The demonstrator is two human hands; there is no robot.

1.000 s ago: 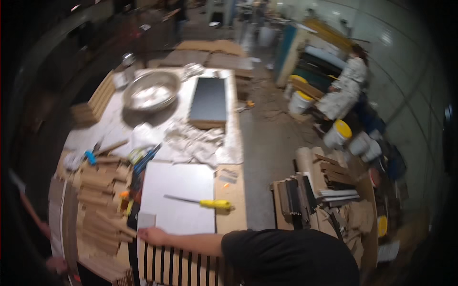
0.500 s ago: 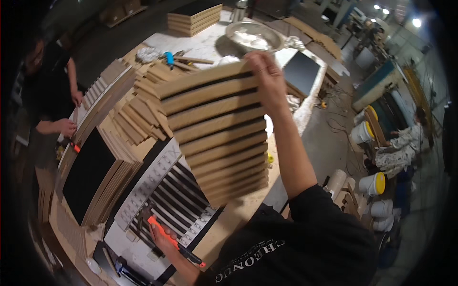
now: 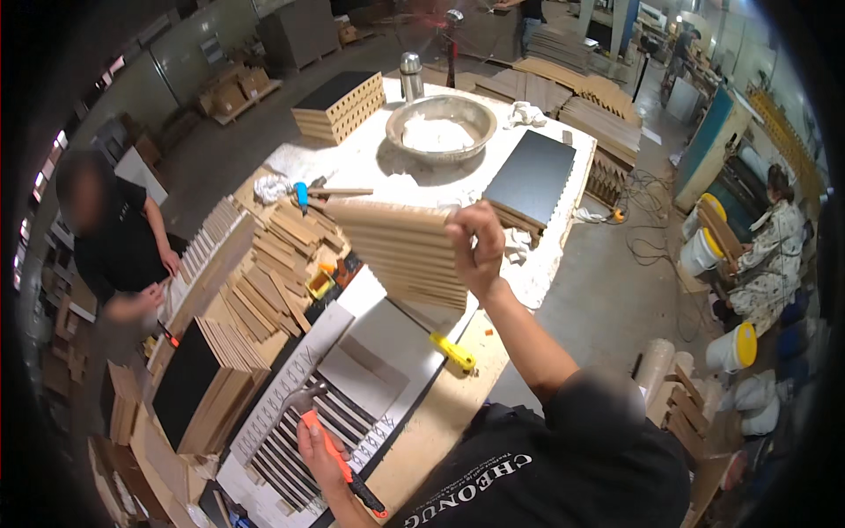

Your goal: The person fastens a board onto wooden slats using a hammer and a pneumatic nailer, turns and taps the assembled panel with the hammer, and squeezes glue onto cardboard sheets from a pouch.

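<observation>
- Presently, my right hand (image 3: 480, 242) gripped the slatted panel (image 3: 396, 251) at its 2 o'clock corner. Fingers: curled, pinching the panel's edge.
- Panel position: mid-view, tilted, slats toward me, blurred. I could not tell whether its lower edge touched anything.
- My left hand (image 3: 321, 465) sat at 7 o'clock from the panel. Fingers: wrapped around the orange-and-black handle of the hammer (image 3: 321, 429).
- Hammer orientation: head toward 11 o'clock, butt toward 5 o'clock. The head lay over the ribbed board (image 3: 280, 459); contact between them could not be determined.
- Ribbed board: dark slots alternated with pale bars; a marked white strip (image 3: 273, 392) ran along its 10 o'clock side.

Surrounding items, clock positions taken from the panel:

- 5 o'clock: yellow-handled tool (image 3: 453, 352), near the panel, on the bench (image 3: 414, 431).
- 8 o'clock: stack of black-faced boards (image 3: 189, 387), leaning.
- 9 o'clock: loose wooden strips (image 3: 273, 255), heaped; beyond them, a co-worker (image 3: 110, 233) in a black shirt.
- 11 o'clock: black-topped stack (image 3: 339, 110).
- 12 o'clock: steel flask (image 3: 411, 77), upright.
- 1 o'clock: metal bowl (image 3: 487, 132), containing white material.
- 2 o'clock: dark-topped panel stack (image 3: 532, 176), lying flat.
</observation>
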